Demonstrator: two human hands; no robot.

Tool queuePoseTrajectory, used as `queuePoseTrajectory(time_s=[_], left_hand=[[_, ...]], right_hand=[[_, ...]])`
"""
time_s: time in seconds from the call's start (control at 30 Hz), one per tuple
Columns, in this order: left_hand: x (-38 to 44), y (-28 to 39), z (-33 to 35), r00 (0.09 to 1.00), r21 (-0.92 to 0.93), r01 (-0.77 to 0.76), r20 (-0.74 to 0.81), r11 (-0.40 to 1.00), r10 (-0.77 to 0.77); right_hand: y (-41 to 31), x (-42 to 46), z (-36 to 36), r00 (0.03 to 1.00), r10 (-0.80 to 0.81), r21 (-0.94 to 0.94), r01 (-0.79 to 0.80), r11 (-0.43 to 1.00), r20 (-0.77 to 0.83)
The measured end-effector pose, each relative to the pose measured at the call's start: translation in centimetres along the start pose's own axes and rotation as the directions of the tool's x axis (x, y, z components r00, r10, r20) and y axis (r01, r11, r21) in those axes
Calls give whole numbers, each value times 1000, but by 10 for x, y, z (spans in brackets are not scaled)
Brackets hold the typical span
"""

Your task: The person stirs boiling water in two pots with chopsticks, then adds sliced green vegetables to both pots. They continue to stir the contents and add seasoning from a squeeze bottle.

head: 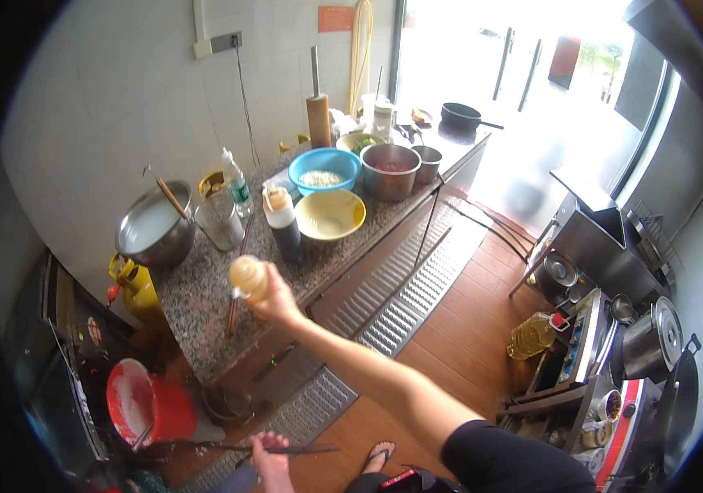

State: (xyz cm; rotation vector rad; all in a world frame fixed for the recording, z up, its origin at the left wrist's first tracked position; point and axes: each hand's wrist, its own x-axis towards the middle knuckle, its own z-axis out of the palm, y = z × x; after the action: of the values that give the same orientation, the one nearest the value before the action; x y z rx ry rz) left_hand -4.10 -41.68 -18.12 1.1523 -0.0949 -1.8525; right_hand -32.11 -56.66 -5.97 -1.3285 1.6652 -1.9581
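Note:
My right hand (pixel 276 296) grips a plastic squeeze bottle (pixel 248 276) with yellowish contents, above the near end of the granite counter (pixel 194 320). Low in the picture, my left hand (pixel 270 457) is closed around long dark sticks, which look like chopsticks. Beside the held bottle, a wooden stick (pixel 232 317) lies on the counter. Behind it stand a squeeze bottle of dark liquid (pixel 285 231), a yellow bowl (pixel 326 225), a clear plastic jug (pixel 220 223) and a clear bottle with a green label (pixel 239 190). A steel bowl of whitish liquid (pixel 157 228) sits at the left.
Farther along are a blue basin (pixel 325 169), a steel pot (pixel 390 179) and a black pan (pixel 461 117). A red bucket (pixel 169 407) and a yellow gas cylinder (pixel 140 289) stand left. Metal grating (pixel 400 314) runs along the floor; an oil jug (pixel 530 336) stands by the right shelves.

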Motion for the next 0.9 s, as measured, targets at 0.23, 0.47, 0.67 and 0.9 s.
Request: queuePoseTrajectory(time_s=[0.23,0.47,0.67,0.9], left_hand=[[-43,39,55,888,448,-419,23,789,458],[-27,-60,103,794,669,-587,585,456,163],[-42,-216,167,298,529,-761,800,375,-521],[-200,-369,211,-265,311,-789,605,530,-750]], right_hand=[[0,-6,-4,974,173,-179,-145,973,150],[19,-259,-241,796,599,-438,-571,694,-88],[-172,-501,-420,292,-171,-333,-890,312,-941],[-279,-618,-494,265,-527,5,-890,-455,-808]])
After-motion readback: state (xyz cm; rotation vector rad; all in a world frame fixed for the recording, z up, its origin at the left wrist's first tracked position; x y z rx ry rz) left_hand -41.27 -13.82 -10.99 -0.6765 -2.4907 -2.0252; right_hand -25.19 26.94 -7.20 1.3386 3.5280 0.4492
